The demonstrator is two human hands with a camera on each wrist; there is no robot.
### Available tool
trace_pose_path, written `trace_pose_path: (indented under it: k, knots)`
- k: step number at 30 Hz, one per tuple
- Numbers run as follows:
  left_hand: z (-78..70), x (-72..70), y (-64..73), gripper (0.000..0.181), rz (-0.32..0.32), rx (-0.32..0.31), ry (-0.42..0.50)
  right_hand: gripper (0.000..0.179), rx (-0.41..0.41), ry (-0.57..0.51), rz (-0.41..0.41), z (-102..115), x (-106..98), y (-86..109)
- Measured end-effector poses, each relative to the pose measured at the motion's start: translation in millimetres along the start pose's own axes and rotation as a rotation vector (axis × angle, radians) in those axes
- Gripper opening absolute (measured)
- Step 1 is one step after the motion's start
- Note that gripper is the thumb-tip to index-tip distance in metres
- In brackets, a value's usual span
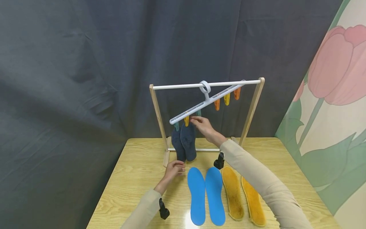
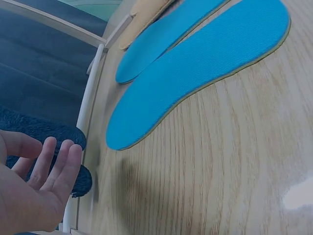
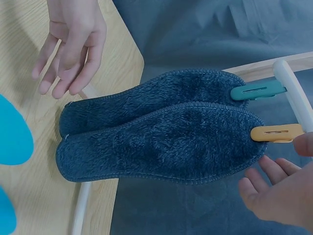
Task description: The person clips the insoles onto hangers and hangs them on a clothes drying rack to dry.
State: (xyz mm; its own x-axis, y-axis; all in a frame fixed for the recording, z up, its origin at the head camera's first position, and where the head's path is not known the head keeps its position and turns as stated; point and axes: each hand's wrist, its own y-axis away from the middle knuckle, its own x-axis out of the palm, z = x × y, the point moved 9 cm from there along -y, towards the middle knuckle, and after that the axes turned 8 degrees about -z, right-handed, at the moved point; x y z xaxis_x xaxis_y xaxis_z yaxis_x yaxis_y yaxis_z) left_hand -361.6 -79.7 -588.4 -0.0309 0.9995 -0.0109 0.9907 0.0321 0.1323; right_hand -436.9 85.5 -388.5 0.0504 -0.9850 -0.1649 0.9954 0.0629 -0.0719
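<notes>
Two dark blue fuzzy insoles hang from a pale clip hanger (image 1: 211, 100). A teal clip (image 3: 257, 91) holds the top of the rear insole (image 3: 146, 98), and a yellow clip (image 3: 277, 132) holds that of the front insole (image 3: 171, 144). My right hand (image 1: 203, 125) is at the front insole's top edge, fingers loosely extended and fingertips right by the edge, thumb close to the yellow clip. Below, my left hand (image 1: 172, 170) is near the insoles' lower ends, its fingers relaxed and holding nothing.
The hanger tilts down to the left on a white-railed wooden rack (image 1: 157, 111). Another teal clip (image 1: 198, 113) and several orange and yellow clips (image 1: 227, 99) hang from it. Blue insoles (image 1: 196, 194) and yellow fuzzy insoles (image 1: 233, 194) lie on the wooden table (image 1: 128, 178).
</notes>
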Motion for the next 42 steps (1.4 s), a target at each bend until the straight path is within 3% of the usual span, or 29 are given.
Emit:
trace_pose_path:
  k: [8,16,21,25,32,42]
  knots:
    - [-1.5,-0.9,3.9,0.022,-0.004,0.003,0.002,0.04,0.002,-0.022,-0.02,-3.3,-6.3,-1.1]
    - [-23.2,3.2,25.1,0.023,0.016,0.001,-0.029,0.037,0.004,-0.046,-0.041,-2.3,-10.9,-0.8]
    - [-27.4,3.8,30.4,0.022,0.006,-0.001,-0.037,0.038,0.013,-0.072,-0.052,-2.7,-13.8,-2.1]
    - [-18.7,3.6,27.5,0.022,0.011,-0.015,-0.055,0.035,0.021,-0.072,-0.064,-4.2,-17.1,-1.9]
    - [19.4,4.1,8.9,0.03,0.024,-0.02,-0.126,0.033,0.027,-0.062,-0.079,-3.9,-23.6,-1.5]
    - [27.6,6.6,11.7,0.032,0.037,-0.067,-0.202,0.034,0.037,-0.057,-0.149,-3.4,-31.6,-5.1]
